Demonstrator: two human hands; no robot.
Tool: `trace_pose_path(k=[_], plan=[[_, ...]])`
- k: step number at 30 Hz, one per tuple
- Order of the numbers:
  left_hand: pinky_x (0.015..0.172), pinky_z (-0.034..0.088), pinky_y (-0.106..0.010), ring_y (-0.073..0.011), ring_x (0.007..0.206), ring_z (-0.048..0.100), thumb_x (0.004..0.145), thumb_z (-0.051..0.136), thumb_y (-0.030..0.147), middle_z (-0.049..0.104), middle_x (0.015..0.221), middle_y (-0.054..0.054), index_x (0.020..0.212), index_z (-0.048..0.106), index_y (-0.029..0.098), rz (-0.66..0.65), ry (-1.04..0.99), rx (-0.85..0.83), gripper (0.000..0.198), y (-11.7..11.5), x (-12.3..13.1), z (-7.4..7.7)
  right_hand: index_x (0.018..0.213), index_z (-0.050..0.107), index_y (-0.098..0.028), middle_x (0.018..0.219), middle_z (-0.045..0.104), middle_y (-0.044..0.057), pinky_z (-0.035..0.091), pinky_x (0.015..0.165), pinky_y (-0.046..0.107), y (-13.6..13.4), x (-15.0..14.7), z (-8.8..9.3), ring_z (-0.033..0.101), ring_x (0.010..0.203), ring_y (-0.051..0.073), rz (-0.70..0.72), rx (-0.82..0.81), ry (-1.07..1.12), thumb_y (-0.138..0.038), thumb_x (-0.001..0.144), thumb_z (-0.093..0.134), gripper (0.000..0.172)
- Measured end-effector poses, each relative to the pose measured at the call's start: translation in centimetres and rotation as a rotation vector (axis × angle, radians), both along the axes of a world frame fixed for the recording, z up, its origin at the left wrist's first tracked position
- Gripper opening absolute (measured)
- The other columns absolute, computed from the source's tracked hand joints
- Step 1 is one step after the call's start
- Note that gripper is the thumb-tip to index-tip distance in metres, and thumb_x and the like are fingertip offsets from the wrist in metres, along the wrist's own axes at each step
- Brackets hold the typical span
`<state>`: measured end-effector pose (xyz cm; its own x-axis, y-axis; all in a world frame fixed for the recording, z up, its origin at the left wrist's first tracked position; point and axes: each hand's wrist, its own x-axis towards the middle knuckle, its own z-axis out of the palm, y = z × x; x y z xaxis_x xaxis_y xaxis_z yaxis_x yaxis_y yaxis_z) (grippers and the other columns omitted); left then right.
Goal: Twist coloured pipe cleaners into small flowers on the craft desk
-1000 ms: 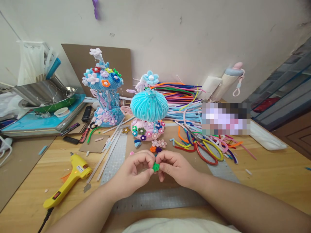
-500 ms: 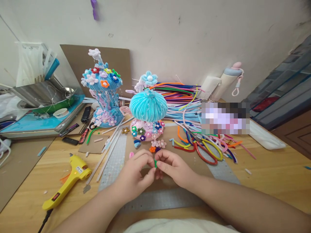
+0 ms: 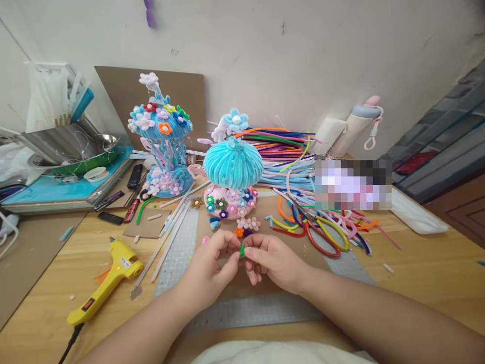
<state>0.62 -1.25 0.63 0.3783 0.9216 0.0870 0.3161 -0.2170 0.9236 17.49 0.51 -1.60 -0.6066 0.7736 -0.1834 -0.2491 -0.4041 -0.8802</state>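
Observation:
Between the fingertips of my left hand (image 3: 212, 263) and my right hand (image 3: 276, 260) is a small green pipe-cleaner piece (image 3: 242, 251), bent into a little looped shape. Both hands pinch it, closed, above the brown board on the mat. Just beyond them lie small pipe-cleaner flowers: pale pink (image 3: 253, 223), orange (image 3: 238, 232) and dark purple, the last partly hidden by my fingers. A pink piece (image 3: 205, 240) rests by my left knuckles. Behind stands a turquoise pipe-cleaner dome (image 3: 233, 163) over a pink base (image 3: 227, 198) covered with small flowers.
A yellow glue gun (image 3: 109, 278) lies at left. Scissors (image 3: 322, 235) with red and yellow handles rest among loose pipe cleaners at right. A finished blue flowered piece (image 3: 161, 131) stands behind at left, near a steel pot (image 3: 68, 144). Pipe-cleaner bundles (image 3: 284, 146) lie along the wall.
The fingers of my right hand have shifted a little around the green piece, more of which shows now. The view has moved slightly.

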Motion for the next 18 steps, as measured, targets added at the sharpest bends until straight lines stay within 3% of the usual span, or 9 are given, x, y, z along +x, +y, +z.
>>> trace_pose_path(k=[6, 11, 18], plan=[[0.059, 0.042, -0.021, -0.0101, 0.063, 0.054, 0.083, 0.04, 0.015, 0.055, 0.069, 0.003, 0.083, 0.046, 0.021, 0.061, 0.074, 0.026, 0.007, -0.05, 0.18, -0.44, 0.076, 0.05, -0.013, 0.055, 0.055, -0.004, 0.037, 0.041, 0.016, -0.24, -0.22, 0.12, 0.055, 0.042, 0.007, 0.053, -0.005, -0.077, -0.038, 0.076, 0.061, 0.027], [0.066, 0.044, -0.022, -0.0108, 0.07, 0.058, 0.08, 0.044, 0.014, 0.061, 0.076, 0.001, 0.084, 0.054, 0.02, 0.022, 0.136, 0.109, 0.013, -0.03, 0.18, -0.06, 0.077, 0.049, -0.014, 0.055, 0.053, -0.005, 0.037, 0.042, 0.017, -0.23, -0.42, 0.12, 0.054, 0.043, 0.007, 0.049, 0.02, -0.112, -0.041, 0.075, 0.062, 0.03], [0.065, 0.045, -0.022, -0.0112, 0.067, 0.058, 0.08, 0.049, 0.019, 0.061, 0.072, 0.001, 0.08, 0.055, 0.019, 0.131, 0.097, 0.083, 0.006, 0.15, 0.14, -0.04, 0.086, 0.051, -0.016, 0.069, 0.055, -0.002, 0.044, 0.053, 0.021, -0.33, -0.39, -0.11, 0.057, 0.057, 0.009, -0.091, 0.271, -0.188, -0.038, 0.08, 0.058, 0.024]])
